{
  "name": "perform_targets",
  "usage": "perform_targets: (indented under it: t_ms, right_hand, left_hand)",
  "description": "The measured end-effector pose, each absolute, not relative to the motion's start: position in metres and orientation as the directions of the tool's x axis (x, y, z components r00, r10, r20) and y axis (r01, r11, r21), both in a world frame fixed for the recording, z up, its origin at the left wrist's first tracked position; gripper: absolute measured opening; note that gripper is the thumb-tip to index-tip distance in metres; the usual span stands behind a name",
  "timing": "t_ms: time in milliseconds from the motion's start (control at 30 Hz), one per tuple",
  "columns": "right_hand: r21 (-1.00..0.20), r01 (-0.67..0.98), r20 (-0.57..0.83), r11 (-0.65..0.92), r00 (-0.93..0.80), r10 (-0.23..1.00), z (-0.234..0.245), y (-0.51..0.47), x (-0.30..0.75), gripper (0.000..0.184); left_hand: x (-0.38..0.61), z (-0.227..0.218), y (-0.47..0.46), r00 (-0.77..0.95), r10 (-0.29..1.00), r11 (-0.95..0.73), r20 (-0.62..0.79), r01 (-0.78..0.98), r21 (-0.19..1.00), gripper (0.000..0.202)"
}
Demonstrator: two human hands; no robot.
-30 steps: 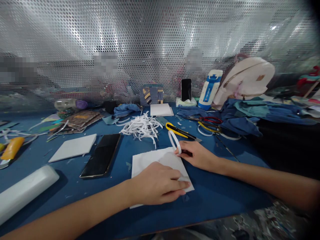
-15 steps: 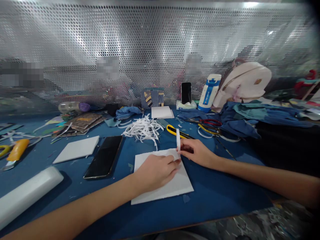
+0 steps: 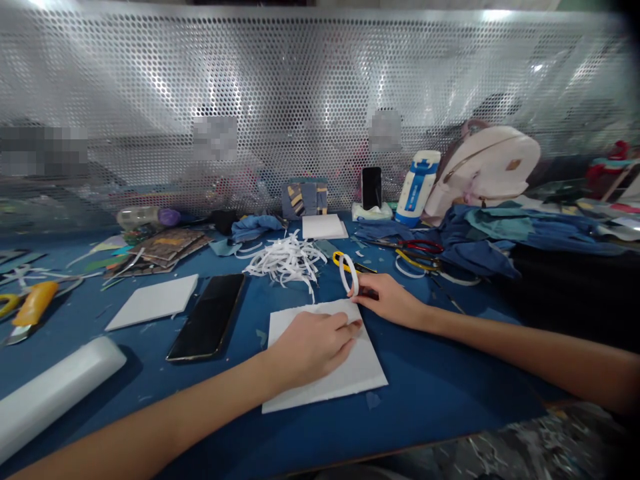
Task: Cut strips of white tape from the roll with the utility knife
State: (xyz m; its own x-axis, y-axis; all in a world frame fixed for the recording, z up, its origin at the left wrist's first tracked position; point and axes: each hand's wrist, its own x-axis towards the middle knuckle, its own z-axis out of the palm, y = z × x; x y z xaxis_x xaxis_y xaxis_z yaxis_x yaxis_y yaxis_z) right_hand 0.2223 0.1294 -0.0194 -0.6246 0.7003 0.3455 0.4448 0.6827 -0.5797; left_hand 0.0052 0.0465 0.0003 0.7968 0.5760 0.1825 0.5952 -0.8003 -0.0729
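A white foam square [image 3: 360, 373] lies on the blue table [image 3: 450, 387] in front of me. My left hand [image 3: 313, 347] rests on it, fingers pressed down on the sheet near its far right corner. My right hand [image 3: 387, 299] sits just beyond that corner, pinching a white tape ring [image 3: 349, 273] held upright on its edge. A yellow utility knife [image 3: 345, 262] lies right behind the ring.
A black phone [image 3: 207, 315] and another white square [image 3: 153, 301] lie to the left, a white roll [image 3: 55, 387] nearer. White paper strips [image 3: 283, 259] are piled behind. Scissors [image 3: 417, 248], blue cloth [image 3: 480, 247], a bottle [image 3: 414, 187] and a bag [image 3: 487, 167] stand right. A perforated metal screen [image 3: 300, 100] backs the table.
My left hand slid from the sheet's near right edge up toward its far right corner. My right hand moved slightly away with the tape ring, which turned to show its opening.
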Motion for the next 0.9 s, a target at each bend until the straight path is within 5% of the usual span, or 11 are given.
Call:
perform_targets:
  t_ms: [900]
  right_hand:
    - [-0.552,0.5,0.324,0.667,-0.609,0.724,-0.012,0.1322,0.216,0.006]
  left_hand:
    - [0.0103,0.0097,0.049,0.717,0.685,-0.717,0.126,0.695,-0.054,0.037]
